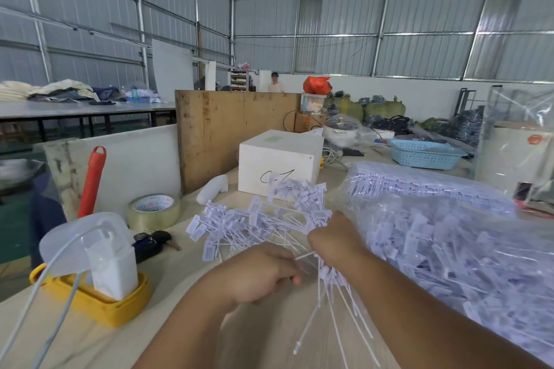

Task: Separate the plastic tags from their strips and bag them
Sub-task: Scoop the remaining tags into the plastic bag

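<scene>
A loose heap of white plastic tags on thin strips [263, 219] lies on the table ahead of me. My right hand [335, 237] is closed around a bunch of tags, whose thin tails [335, 308] hang down toward me. My left hand [260, 272] sits just left of it, fingers pinched on a thin white strip [304, 255] that runs between the two hands. At the right, a large clear plastic bag [449, 237] is stuffed with many more white tags.
A white box marked by hand [278, 162] stands behind the heap. On the left are a tape roll [154, 210], car keys [154, 241], a yellow tray with a white container [99, 284] and a red handle [91, 183]. A blue basket [425, 153] sits far right.
</scene>
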Action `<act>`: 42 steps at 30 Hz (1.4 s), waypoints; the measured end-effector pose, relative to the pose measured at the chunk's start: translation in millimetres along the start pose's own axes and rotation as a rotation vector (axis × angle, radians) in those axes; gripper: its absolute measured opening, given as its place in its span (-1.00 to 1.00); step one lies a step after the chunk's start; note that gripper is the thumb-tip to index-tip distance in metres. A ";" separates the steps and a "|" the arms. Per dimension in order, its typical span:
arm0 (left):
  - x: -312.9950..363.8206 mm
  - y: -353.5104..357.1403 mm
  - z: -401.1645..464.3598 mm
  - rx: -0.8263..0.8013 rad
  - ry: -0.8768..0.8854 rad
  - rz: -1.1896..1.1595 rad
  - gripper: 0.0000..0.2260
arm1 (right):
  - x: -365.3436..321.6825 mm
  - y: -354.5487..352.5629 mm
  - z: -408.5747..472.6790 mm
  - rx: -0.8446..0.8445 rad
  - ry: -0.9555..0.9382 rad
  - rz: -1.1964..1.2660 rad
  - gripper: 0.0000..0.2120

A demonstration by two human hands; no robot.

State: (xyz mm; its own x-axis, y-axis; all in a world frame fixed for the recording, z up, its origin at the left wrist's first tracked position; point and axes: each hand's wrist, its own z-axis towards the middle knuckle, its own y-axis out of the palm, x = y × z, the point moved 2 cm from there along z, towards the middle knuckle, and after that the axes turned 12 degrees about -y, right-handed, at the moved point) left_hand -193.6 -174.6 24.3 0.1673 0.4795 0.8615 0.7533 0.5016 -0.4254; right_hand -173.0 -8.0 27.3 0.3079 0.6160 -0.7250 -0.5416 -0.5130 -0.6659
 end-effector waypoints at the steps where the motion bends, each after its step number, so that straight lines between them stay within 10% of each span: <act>1: -0.8 -4.5 -1.5 -0.012 0.014 -0.038 -0.75 | 1.6 -1.5 -0.1 -0.005 0.016 0.029 -0.62; 28: 3.6 29.8 4.6 -0.212 0.038 -0.129 -0.60 | -11.7 -5.2 -10.0 0.026 -0.117 0.206 -0.60; 42: -5.3 -18.4 9.7 0.695 0.354 -0.568 -0.70 | 1.7 -45.0 -30.7 0.090 -0.209 0.111 -0.62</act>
State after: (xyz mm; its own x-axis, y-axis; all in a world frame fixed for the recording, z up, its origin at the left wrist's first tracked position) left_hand -214.5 -179.3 24.8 0.1619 -0.1541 0.9747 0.2557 0.9606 0.1094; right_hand -124.1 -2.2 50.6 0.0798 0.6739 -0.7345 -0.6331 -0.5349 -0.5595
